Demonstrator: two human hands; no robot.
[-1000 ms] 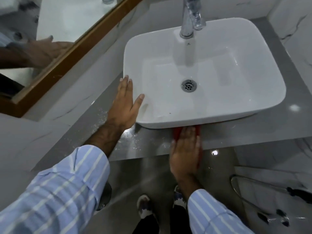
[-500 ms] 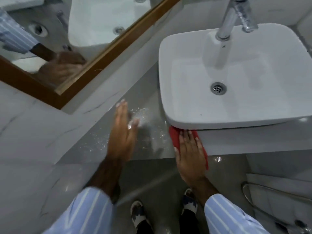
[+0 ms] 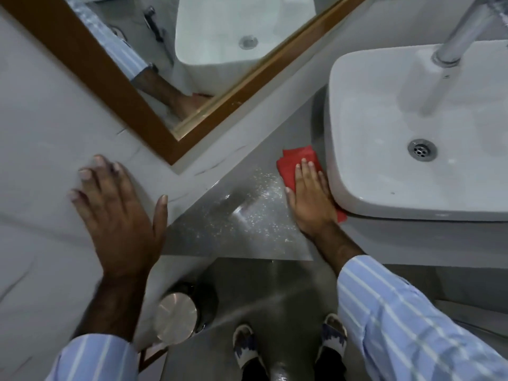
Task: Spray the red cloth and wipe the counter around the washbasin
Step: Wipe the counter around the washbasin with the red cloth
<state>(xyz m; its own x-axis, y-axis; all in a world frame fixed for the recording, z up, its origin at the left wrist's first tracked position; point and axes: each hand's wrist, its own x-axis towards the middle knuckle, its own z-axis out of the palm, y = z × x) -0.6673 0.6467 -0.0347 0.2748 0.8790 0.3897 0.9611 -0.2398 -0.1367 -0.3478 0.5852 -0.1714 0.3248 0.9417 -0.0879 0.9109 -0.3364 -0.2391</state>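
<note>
My right hand (image 3: 310, 199) lies flat on the red cloth (image 3: 292, 165), pressing it onto the grey counter (image 3: 247, 224) right against the left side of the white washbasin (image 3: 365, 193). Part of the cloth sticks out ahead of my fingers and a red corner shows under my wrist. Fine wet speckles cover the counter left of the cloth. My left hand (image 3: 118, 215) rests with fingers spread flat on the marble side wall (image 3: 41, 133), holding nothing. No spray bottle is in view.
A wood-framed mirror (image 3: 154, 116) hangs on the wall behind the counter. A chrome tap (image 3: 461, 37) rises over the basin, whose drain (image 3: 422, 149) is open. Below the counter edge stand a steel-lidded bin (image 3: 176, 314) and my sandalled feet (image 3: 288, 342) on the grey floor.
My right hand slid the red cloth from the counter in front of the basin round to its left side. My left hand left the counter and now lies on the side wall.
</note>
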